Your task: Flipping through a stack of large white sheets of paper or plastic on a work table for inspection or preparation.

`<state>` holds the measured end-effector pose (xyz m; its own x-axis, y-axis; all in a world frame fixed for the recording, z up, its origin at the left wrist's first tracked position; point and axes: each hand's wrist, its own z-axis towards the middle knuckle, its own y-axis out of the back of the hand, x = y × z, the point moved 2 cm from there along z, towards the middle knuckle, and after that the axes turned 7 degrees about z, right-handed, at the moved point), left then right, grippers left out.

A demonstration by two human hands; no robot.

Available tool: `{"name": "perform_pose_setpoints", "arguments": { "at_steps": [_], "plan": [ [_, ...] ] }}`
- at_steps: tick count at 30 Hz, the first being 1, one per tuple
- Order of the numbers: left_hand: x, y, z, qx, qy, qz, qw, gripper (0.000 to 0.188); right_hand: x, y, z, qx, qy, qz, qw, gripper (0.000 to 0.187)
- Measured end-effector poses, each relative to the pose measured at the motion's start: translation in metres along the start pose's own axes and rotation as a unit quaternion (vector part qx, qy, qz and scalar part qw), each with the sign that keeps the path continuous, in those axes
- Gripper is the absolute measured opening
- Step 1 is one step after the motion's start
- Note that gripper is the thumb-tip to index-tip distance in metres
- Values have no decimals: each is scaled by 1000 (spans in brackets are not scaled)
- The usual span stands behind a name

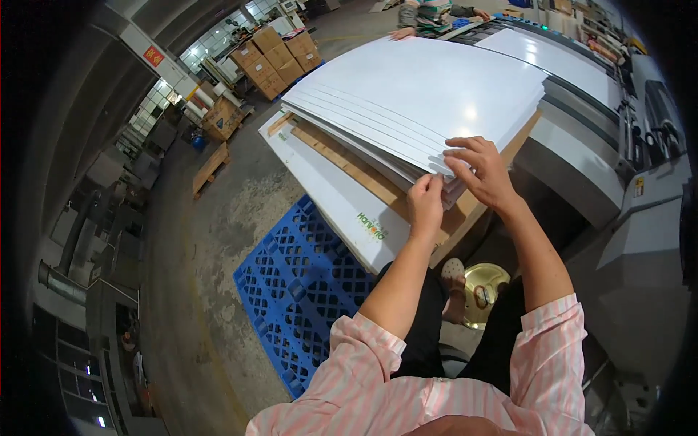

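Observation:
A stack of large glossy white sheets [407, 80] lies in front of me, its near-left edges fanned out in steps. At the near corner my left hand [426, 207] is closed, thumb and fingers pinching the edges of the sheets. Just right of it, my right hand [483, 173] rests on the top of the same corner with its fingers stretched and apart. Under the sheets runs a wooden strip [342, 161], above a white printed board [327, 203]. How many sheets the left hand grips is hidden.
A blue plastic pallet [298, 291] lies on the floor at left. A grey machine [589, 156] stands close on the right. Across the stack, a person's hand [402, 33] touches the far edge. Cardboard boxes [276, 62] are piled beyond. A round gold-coloured base [486, 291] stands by my foot.

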<state>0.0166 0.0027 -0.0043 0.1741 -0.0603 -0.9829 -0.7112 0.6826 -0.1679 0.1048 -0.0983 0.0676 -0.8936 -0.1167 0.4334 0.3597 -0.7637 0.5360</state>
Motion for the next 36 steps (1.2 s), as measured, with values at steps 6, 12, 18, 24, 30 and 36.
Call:
{"name": "perform_pose_setpoints", "arguments": {
  "at_steps": [6, 12, 18, 24, 30, 36],
  "plan": [
    [5, -1, 1, 7, 7, -9, 1000, 15, -26, 4, -6, -121, -128, 39, 984, 19],
    [2, -1, 1, 16, 11, -13, 1000, 15, -22, 2, -4, -155, -103, 23, 982, 19],
    [2, -1, 0, 8, -5, 6, 1000, 25, -49, -17, -18, 4, -131, -103, 986, 28],
    [6, 7, 1, 10, -21, -7, 1000, 25, -29, -18, -11, -70, -85, -74, 991, 26],
    [2, -5, -2, 44, -13, 24, 999, 17, -50, -7, -23, 7, -90, -93, 992, 18],
    [0, 12, 2, 13, -8, -20, 1000, 16, -41, -18, -17, 6, -76, -40, 996, 20]
  ]
}}
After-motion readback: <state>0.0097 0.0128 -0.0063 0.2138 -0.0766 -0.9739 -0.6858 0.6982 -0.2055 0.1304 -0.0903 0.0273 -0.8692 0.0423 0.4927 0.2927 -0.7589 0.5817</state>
